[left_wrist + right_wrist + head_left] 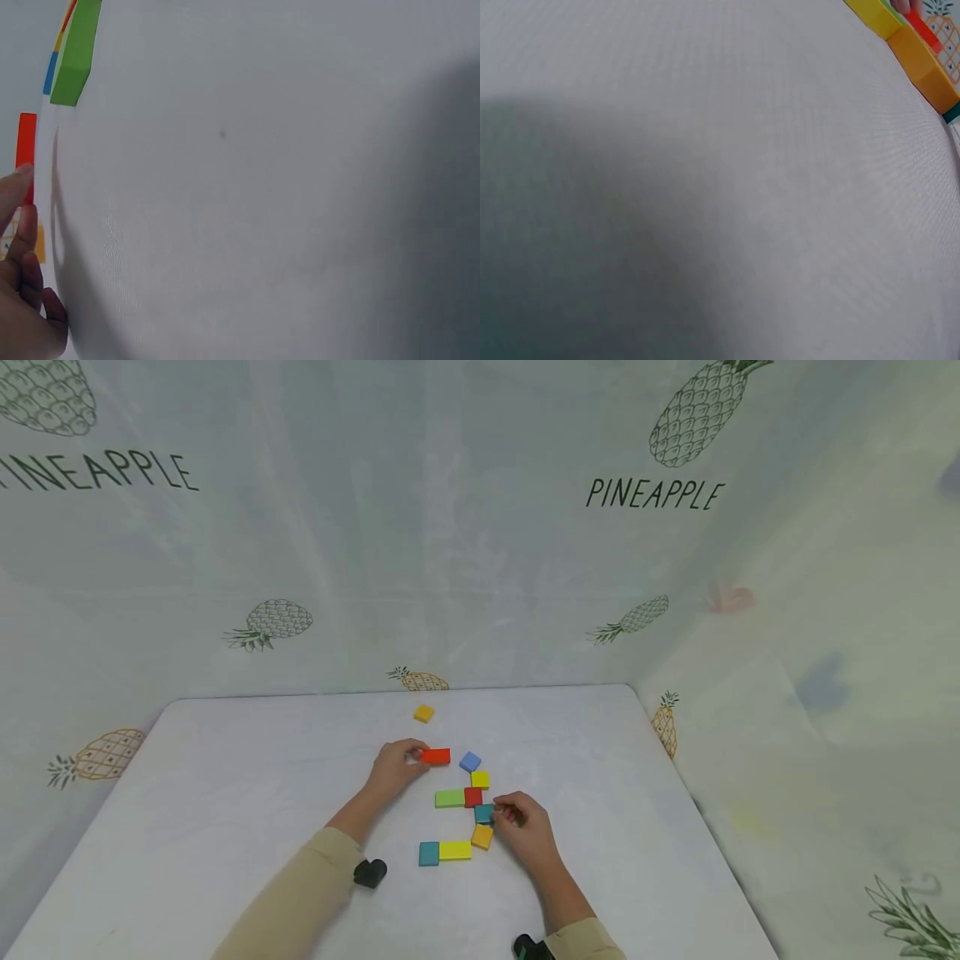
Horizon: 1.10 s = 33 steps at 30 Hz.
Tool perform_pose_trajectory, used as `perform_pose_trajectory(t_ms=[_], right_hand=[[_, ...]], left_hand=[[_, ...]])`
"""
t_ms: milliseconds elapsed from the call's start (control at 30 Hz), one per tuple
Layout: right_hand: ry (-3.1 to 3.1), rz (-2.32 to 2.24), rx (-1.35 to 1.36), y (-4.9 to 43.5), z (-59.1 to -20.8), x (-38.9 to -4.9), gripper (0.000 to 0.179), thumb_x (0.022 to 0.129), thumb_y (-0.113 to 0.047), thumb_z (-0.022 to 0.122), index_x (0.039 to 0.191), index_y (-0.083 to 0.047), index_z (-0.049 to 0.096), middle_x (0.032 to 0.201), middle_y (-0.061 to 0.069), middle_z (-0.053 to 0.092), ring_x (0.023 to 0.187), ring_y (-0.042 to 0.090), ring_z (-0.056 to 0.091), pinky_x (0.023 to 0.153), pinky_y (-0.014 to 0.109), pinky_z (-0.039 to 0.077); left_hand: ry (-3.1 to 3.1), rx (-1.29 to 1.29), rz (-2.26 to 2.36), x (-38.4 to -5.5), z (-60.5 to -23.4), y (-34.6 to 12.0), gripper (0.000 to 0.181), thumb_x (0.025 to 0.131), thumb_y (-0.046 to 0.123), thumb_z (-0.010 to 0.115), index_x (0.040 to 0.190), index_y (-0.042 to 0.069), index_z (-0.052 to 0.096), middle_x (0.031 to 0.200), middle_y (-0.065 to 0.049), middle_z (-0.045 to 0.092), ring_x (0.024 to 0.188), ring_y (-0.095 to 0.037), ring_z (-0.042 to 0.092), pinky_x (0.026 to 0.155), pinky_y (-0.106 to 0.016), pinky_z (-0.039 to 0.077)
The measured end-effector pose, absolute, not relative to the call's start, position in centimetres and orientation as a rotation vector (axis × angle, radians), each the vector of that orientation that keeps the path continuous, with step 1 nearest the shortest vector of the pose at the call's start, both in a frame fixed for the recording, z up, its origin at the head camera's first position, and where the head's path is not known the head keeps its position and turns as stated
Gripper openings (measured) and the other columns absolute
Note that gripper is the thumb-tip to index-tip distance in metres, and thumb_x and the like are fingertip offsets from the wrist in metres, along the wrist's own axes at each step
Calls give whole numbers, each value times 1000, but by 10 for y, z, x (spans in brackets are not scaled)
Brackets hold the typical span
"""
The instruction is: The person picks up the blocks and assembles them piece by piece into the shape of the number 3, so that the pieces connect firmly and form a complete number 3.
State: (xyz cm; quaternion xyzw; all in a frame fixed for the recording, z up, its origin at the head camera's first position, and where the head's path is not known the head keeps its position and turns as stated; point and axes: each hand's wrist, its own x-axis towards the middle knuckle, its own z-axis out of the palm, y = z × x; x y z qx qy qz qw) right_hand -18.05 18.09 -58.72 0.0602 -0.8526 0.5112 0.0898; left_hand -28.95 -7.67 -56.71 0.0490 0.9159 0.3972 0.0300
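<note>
My left hand (395, 768) pinches the left end of a red rectangular block (437, 757) between thumb and fingers, and the left wrist view also shows the red block (26, 139) at the fingertips. My right hand (527, 829) has curled fingers, with thumb and forefinger at the right edge of a teal square block (483, 814). A dark red square (473, 797) sits behind the teal one, with a light green rectangle (449, 798) on its left. Behind them lie a yellow square (480, 780) and a tilted blue square (470, 762).
In front of the teal block lies a tilted orange square (482, 837). Near it, a yellow rectangle (454, 851) joins another teal square (428, 854). A yellow-orange square (423, 714) lies near the far edge of the white table (225, 810). A pineapple-print curtain (450, 527) hangs behind.
</note>
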Motion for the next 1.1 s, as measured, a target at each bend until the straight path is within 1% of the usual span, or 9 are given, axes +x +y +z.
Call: perform_pose_trajectory(t_ms=[233,467,700,800,967,1100], right_hand=[[-2539,1521,181,181,-587,-180,16,86,-6,72,101,-12,72,84,-9,60,75,13,54,68,23,47],[-2532,1532,187,180,-585,-180,16,86,-5,71,101,-11,72,84,-8,60,75,13,54,68,24,48],[-2525,1534,200,181,-585,-181,17,85,-5,72,101,-11,72,83,-9,60,75,13,54,67,24,47],[-2535,1529,194,180,-584,-181,17,86,-5,71,101,-11,72,84,-9,60,76,13,54,68,24,48],[-2537,1535,196,180,-582,-181,17,86,-5,71,102,-11,72,84,-8,60,76,14,54,69,24,48],[-2522,1539,210,180,-583,-181,16,86,-4,71,101,-10,72,83,-8,60,75,14,54,68,24,48]], left_hand=[[2818,133,1201,-286,-562,-66,28,85,13,77,112,15,70,96,0,60,97,-22,50,87,-39,49],[2822,150,1157,-291,-564,-61,28,84,13,77,111,15,70,91,1,61,95,-22,50,87,-40,47],[2831,127,1124,-293,-570,-60,27,85,16,77,111,16,70,91,2,62,95,-22,51,89,-40,46],[2846,151,1130,-293,-571,-60,28,84,15,78,111,14,70,90,2,62,93,-22,51,87,-41,46],[2826,136,1153,-293,-571,-61,33,82,16,80,113,14,69,89,2,61,93,-22,51,88,-40,46],[2811,117,1176,-294,-573,-65,34,81,18,81,113,14,68,87,1,60,90,-21,51,84,-38,47]])
